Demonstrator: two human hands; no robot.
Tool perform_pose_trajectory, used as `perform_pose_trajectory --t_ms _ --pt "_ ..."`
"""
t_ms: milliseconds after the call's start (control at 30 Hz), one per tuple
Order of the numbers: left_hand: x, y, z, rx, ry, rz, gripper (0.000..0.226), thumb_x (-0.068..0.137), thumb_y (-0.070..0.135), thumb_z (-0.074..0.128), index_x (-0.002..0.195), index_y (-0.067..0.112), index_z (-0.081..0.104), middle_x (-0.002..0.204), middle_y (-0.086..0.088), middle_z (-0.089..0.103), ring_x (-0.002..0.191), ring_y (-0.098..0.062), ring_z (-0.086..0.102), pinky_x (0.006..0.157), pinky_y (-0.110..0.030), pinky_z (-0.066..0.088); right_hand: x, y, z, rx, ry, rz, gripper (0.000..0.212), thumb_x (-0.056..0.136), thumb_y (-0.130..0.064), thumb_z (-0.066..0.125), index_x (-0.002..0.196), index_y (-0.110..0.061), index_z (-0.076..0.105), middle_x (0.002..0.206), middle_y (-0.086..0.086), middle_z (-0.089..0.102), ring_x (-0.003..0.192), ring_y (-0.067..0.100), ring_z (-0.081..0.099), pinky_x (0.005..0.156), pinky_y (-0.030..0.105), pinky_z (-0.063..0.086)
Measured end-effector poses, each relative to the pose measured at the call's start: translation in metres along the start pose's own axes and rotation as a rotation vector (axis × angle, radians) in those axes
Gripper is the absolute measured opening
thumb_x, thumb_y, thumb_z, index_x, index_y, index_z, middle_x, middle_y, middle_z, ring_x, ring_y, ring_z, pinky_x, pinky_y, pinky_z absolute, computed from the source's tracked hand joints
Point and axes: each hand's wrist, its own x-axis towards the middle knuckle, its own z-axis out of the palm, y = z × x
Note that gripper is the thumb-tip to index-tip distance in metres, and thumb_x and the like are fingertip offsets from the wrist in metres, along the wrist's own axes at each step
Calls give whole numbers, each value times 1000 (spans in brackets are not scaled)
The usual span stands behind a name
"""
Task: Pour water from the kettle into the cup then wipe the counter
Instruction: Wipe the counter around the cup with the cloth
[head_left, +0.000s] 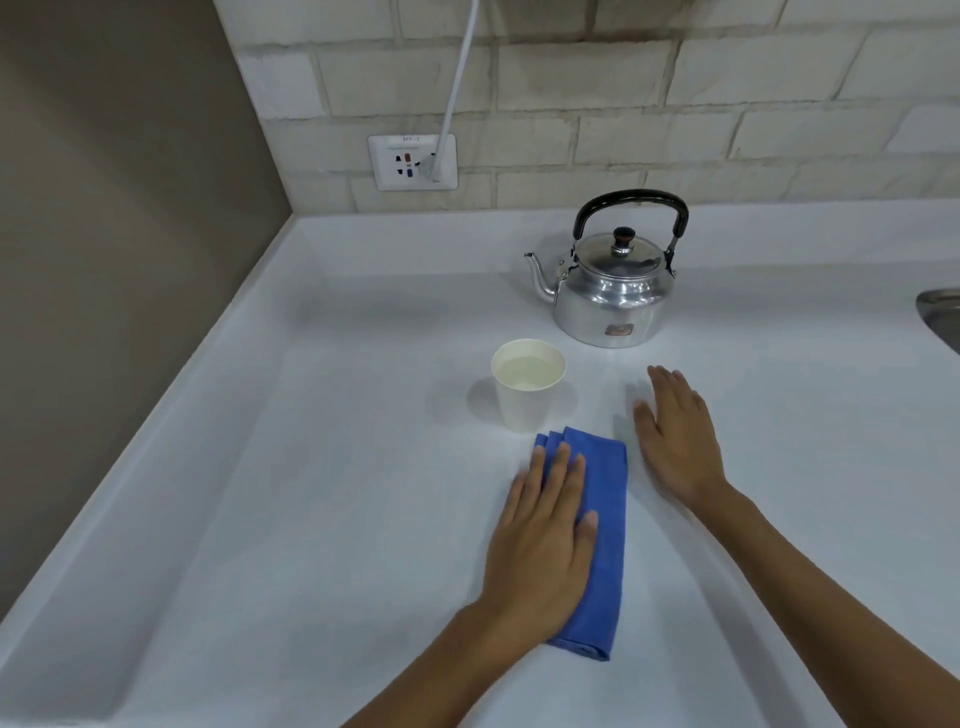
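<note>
A silver kettle (613, 291) with a black handle stands upright at the back of the white counter (311, 467), spout pointing left. In front of it a white paper cup (525, 384) holds water. A folded blue cloth (605, 519) lies on the counter just below the cup. My left hand (545, 535) lies flat on the cloth's left half, fingers spread and pointing toward the cup. To the right of the cloth, my right hand (675, 431) rests flat and open on the bare counter, holding nothing.
A brick-pattern wall runs behind the counter with a socket plate (412, 162) and a white cable (457, 78) plugged in. A brown wall closes off the left side. A metal sink rim (940, 312) shows at the right edge.
</note>
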Motion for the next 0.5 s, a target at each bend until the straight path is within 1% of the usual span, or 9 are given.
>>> perform_pose_trajectory --t_ms 67,133,200,233,300,333,400,433,500 --pt "-5 -32 -17 60 105 -3 52 97 37 15 140 29 -13 147 17 -20 135 -3 -28 109 -23 -22 -27 -15 -5 39 42 2 55 95 -21 38 143 -5 16 153 14 21 143 25 10 117 36 6" --pt "-1 -67 -32 156 127 -121 53 98 35 19 142 24 -8 152 8 -16 135 -8 -28 107 -23 -24 -60 -41 4 50 -48 -40 61 95 -27 38 144 -8 6 156 10 8 143 21 -2 115 31 -1" --pt "14 -92 -42 212 87 -254 55 98 34 19 143 18 -9 155 -2 -12 137 -15 -24 107 -26 -22 -87 -67 24 42 -169 -62 65 96 -35 30 142 -12 -10 156 5 -9 140 15 -18 114 28 -10" --pt "24 -99 -44 233 73 -285 55 98 34 18 143 15 -9 155 -5 -10 139 -18 -20 107 -29 -19 -95 -76 34 4 -200 -53 65 97 -37 25 139 -13 -18 155 5 -16 138 14 -23 113 28 -13" --pt "42 -104 -42 261 53 -281 55 99 33 16 143 12 -7 156 -7 -7 142 -22 -13 110 -31 -15 -103 -86 48 -153 -195 -51 62 96 -41 14 133 -15 -28 154 7 -20 138 19 -25 115 33 -14" --pt "47 -104 -39 276 37 -271 55 99 34 15 144 11 -6 156 -7 -6 142 -22 -12 111 -32 -13 -105 -87 50 -219 -180 -58 61 94 -43 7 133 -14 -28 154 9 -19 140 22 -21 116 36 -13" --pt "51 -105 -31 298 7 -261 54 98 34 13 144 12 -6 156 -6 -4 143 -21 -8 112 -32 -10 -107 -86 49 -255 -146 -56 64 88 -45 -1 140 -11 -16 156 10 -8 142 25 -10 116 40 -14" --pt "51 -107 -28 299 4 -262 54 98 35 12 144 12 -5 157 -5 -3 143 -20 -7 112 -31 -9 -108 -84 46 -253 -135 -65 66 88 -44 2 143 -9 -3 156 10 2 143 26 -1 116 40 -14" --pt "50 -111 -25 302 8 -257 54 98 36 12 144 14 -7 156 -4 -3 143 -18 -6 111 -29 -9 -111 -78 40 -263 -141 -88 63 91 -42 12 141 -6 23 151 11 26 139 29 21 113 37 -9"
